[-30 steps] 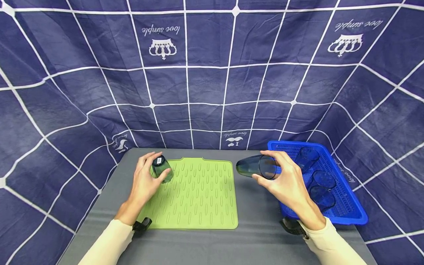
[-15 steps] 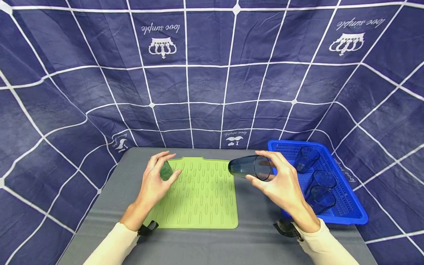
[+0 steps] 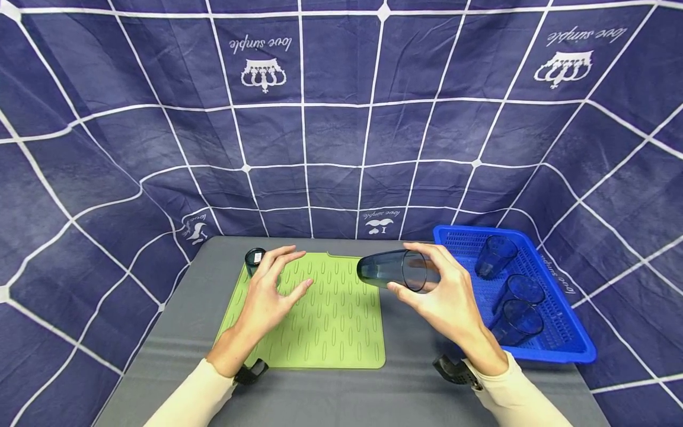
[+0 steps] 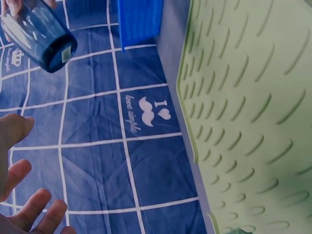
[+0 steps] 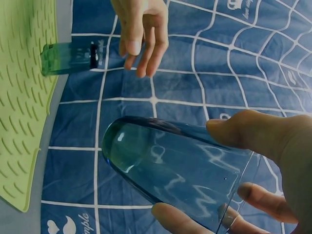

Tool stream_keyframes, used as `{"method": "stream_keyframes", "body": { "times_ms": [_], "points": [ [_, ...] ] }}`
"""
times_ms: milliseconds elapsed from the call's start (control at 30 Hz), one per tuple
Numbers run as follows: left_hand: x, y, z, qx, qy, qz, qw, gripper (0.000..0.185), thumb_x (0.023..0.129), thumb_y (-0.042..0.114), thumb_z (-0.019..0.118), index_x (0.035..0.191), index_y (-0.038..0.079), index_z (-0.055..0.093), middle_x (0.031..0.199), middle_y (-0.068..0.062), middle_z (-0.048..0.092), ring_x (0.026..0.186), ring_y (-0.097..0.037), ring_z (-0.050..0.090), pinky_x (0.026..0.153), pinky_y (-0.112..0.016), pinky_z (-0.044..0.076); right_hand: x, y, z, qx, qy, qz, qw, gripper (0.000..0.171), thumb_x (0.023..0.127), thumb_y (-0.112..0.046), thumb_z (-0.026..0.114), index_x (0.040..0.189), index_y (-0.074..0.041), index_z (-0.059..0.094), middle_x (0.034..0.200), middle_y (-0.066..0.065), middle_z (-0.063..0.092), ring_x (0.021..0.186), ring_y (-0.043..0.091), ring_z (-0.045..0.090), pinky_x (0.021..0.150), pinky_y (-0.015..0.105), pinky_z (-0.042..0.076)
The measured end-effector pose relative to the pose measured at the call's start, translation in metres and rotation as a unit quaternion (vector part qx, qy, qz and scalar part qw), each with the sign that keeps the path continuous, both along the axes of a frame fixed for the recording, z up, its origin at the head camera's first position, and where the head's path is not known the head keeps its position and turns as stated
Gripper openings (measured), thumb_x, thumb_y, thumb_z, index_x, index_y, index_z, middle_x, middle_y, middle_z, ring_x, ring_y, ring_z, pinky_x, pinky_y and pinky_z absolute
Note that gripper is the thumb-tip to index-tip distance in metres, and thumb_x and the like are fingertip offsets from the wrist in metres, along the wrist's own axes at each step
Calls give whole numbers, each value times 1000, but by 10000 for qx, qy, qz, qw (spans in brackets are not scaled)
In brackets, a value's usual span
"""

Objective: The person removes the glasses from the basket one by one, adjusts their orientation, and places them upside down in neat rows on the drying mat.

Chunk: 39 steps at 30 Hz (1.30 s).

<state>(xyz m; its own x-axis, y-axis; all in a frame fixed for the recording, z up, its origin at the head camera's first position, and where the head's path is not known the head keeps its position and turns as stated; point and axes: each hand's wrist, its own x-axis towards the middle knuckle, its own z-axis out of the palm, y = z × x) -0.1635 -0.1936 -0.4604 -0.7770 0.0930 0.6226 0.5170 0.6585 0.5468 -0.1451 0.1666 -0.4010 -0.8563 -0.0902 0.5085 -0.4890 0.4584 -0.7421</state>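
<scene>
A green glass [image 3: 255,261] stands upside down at the far left corner of the green ribbed mat [image 3: 331,326]. My left hand [image 3: 288,274] hovers just right of it with fingers spread, holding nothing. My right hand [image 3: 408,270] grips a blue tumbler [image 3: 386,270] on its side, above the mat's far right corner, base pointing left. The right wrist view shows the blue tumbler [image 5: 180,170] close up between thumb and fingers, with the green glass [image 5: 68,57] and my left hand [image 5: 144,34] beyond. In the left wrist view the blue tumbler [image 4: 41,34] hangs above the mat [image 4: 253,122].
A blue plastic basket [image 3: 565,353] sits at the table's right with three blue tumblers [image 3: 520,290] in it. The grey table [image 3: 416,385] is walled on three sides by a dark blue checked cloth [image 3: 331,136].
My left hand has let go of the green glass, which now stands upside down on the mat's corner, and drawn right. My right hand carried the blue tumbler leftward over the mat.
</scene>
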Motion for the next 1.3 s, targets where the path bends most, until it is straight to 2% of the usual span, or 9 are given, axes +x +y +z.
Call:
{"method": "stream_keyframes", "body": {
  "times_ms": [233,367,467,567,667,900,1133,1300],
  "points": [
    [3,10,4,88,-135,-218,9996,64,92,17,100,151,17,76,158,-14,70,147,-39,69,120,-64,58,1,-5,2,-504,-376,258,9977,77,81,-9,108,149,-25,75,144,2,73,117,19,84,88,29,72],
    [4,15,6,122,-188,-387,9990,66,93,19,100,154,17,73,158,-11,70,148,-37,69,122,-63,57,1,-9,2,-853,-556,452,9938,78,81,-3,106,150,-19,74,150,10,71,120,17,83,91,32,72],
    [6,20,8,150,-307,-518,9981,70,94,22,99,158,19,70,160,-8,68,150,-34,68,124,-63,56,1,-12,2,-1044,-705,544,9905,77,81,0,105,150,-14,73,153,9,70,121,14,82,92,33,73],
    [7,25,11,189,-395,-617,9971,74,95,25,99,161,22,67,162,-5,67,151,-31,67,126,-62,55,2,-15,3,-1134,-832,591,9883,76,82,-1,105,149,-13,72,153,4,70,122,13,81,92,34,73],
    [7,30,12,247,-454,-719,9961,77,94,27,100,163,22,66,163,-3,67,152,-30,66,127,-59,55,2,-19,3,-1212,-925,641,9862,74,83,-2,105,148,-15,73,155,6,69,122,14,81,91,34,74],
    [8,40,14,436,-602,-1007,9921,86,92,30,103,167,25,61,162,-2,67,147,-26,67,118,-53,63,4,-27,1,-1485,-1144,873,9784,73,85,2,101,149,-14,71,157,4,66,123,17,81,87,41,75],
    [6,46,15,558,-589,-1338,9877,91,90,26,104,169,25,59,160,-5,66,144,-35,71,111,-47,69,2,-30,-2,-1833,-1267,1194,9675,74,83,10,97,150,-2,68,155,3,66,119,15,83,86,44,75],
    [6,49,16,819,-741,-1567,9815,94,89,22,105,170,25,58,162,-5,65,143,-29,74,110,-45,70,-1,-31,-4,-2121,-1395,1498,9556,71,85,12,93,150,3,66,151,3,68,113,18,84,84,46,76]
  ]
}}
